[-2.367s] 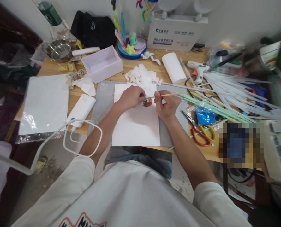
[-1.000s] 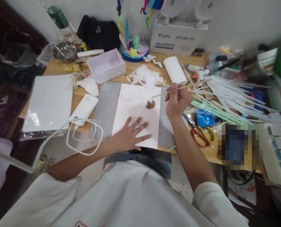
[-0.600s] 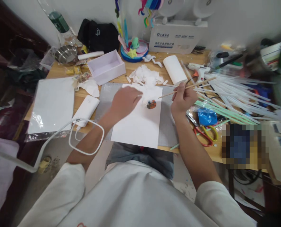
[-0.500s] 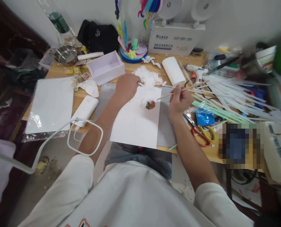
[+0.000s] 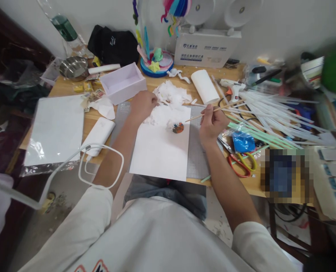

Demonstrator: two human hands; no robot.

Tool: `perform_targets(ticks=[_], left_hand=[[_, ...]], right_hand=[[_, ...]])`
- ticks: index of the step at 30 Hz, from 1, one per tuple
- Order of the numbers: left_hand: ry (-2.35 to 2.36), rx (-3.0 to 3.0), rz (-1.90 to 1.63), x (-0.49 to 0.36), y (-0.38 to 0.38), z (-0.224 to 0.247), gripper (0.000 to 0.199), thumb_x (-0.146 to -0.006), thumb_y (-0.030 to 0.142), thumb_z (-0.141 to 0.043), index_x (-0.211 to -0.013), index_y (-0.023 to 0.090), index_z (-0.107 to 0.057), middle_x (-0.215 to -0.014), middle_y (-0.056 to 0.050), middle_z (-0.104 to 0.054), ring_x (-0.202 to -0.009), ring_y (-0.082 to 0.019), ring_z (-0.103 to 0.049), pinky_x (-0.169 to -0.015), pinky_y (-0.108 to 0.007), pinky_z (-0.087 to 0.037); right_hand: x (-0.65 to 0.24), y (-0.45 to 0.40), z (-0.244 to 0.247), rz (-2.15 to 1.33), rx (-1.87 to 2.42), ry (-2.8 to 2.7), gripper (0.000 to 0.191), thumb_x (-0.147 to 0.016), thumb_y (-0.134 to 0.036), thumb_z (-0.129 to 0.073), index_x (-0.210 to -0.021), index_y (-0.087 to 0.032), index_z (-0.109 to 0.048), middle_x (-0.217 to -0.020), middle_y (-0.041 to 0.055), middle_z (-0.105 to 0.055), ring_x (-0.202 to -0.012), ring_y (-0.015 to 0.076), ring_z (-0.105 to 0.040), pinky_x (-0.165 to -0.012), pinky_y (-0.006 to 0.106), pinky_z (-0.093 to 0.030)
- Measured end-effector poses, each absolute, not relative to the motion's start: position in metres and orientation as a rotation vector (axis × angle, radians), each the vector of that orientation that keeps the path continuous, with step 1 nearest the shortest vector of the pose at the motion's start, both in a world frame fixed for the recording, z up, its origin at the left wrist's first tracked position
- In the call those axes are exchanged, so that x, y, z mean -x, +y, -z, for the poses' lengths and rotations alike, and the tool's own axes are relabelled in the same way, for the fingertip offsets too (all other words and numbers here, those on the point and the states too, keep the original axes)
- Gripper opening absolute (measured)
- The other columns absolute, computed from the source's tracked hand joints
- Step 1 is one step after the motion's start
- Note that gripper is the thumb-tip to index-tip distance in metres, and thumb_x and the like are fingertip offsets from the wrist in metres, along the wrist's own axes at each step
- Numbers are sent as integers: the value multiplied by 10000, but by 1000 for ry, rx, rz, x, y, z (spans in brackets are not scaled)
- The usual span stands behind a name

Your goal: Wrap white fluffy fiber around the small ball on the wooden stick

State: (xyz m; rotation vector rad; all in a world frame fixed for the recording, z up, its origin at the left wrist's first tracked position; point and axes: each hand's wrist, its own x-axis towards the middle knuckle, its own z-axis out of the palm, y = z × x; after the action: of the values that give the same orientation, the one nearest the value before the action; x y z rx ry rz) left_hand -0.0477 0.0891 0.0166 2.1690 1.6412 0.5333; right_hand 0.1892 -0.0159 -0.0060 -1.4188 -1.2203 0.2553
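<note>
A sheet of white paper [image 5: 159, 155] lies on a grey mat [image 5: 198, 162] in front of me. On its upper right part is a small round orange and dark piece [image 5: 178, 128], with white fluff at its left edge. My right hand [image 5: 214, 121] pinches a thin wooden stick [image 5: 196, 117], its tip just above the round piece. My left hand [image 5: 144, 104] is beside the heap of white fluffy tissue [image 5: 172, 92], fingers curled together; what they hold, if anything, is too small to make out. More white fluff [image 5: 153, 115] lies near that hand on the paper's upper left.
A lilac open box [image 5: 124, 85] and a white roll [image 5: 204, 87] stand behind the paper. To the right lie scissors [image 5: 241, 164], a glue gun [image 5: 234, 88] and many glue sticks [image 5: 272, 113]. At left, a white power bank [image 5: 98, 136] trails a cable across my forearm.
My left hand has shifted left, uncovering more white fluff on the paper. My right hand still holds the stick near the round piece. The whole view has shifted slightly.
</note>
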Motion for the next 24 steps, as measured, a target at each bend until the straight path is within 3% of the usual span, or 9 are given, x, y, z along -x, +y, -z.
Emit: perform_targets(ticks=[4,7,10,15,18,21,24], left_hand=[[1619,-2098,-662,43,94,-11,104,-827,203,-705,-727,230,-700,-904,-68,-727,-989,-272,-643,-855,-379,-447],[1531,-2049,-876,42,89,-17,89,-867,178,-670,-786,203,-699,-903,-27,-734,-944,-197,-626,-890,-347,-447],[1374,-1691,-1064,35,71,-27,78,-881,258,-694,-872,181,-695,-880,-8,-744,-881,-149,-657,-826,-292,-494],[1028,-1087,-869,9,30,-34,249,-850,390,-763,-902,164,-671,-909,-43,-758,-793,-118,-714,-691,-221,-551],[955,-992,-839,-5,15,-33,252,-831,369,-792,-884,149,-680,-925,-55,-759,-770,-115,-720,-685,-221,-578],[957,-1014,-897,-13,8,-33,232,-814,324,-810,-877,134,-694,-865,-54,-750,-748,-131,-721,-678,-241,-602],[947,-1032,-923,-16,4,-34,221,-810,308,-812,-868,126,-702,-823,-52,-742,-746,-143,-722,-668,-251,-611]], right_hand=[[-186,-14,9,-169,1475,-1075,538,-970,-623,-464,-702,-193,-642,-495,-62,-457,-468,87,-442,-512,261,-347],[-186,-15,8,-207,1446,-1063,529,-969,-618,-472,-694,-196,-636,-498,-63,-449,-461,83,-431,-507,265,-338],[-185,-17,2,-247,1386,-1060,516,-970,-610,-479,-693,-202,-630,-499,-65,-429,-461,82,-424,-518,271,-347],[-179,-19,-10,-464,1222,-1014,513,-924,-674,-512,-693,-219,-571,-662,-29,-527,-596,92,-523,-549,253,-414],[-171,-21,-13,-756,1185,-1002,460,-902,-684,-537,-802,-238,-593,-615,-66,-445,-488,71,-401,-460,239,-322],[-165,-25,-16,-815,1254,-1081,375,-829,-609,-691,-852,-241,-624,-565,-95,-376,-474,61,-305,-461,243,-257],[-161,-29,-19,-744,1334,-1151,266,-782,-459,-767,-820,-223,-652,-573,-84,-441,-517,63,-349,-497,246,-273]])
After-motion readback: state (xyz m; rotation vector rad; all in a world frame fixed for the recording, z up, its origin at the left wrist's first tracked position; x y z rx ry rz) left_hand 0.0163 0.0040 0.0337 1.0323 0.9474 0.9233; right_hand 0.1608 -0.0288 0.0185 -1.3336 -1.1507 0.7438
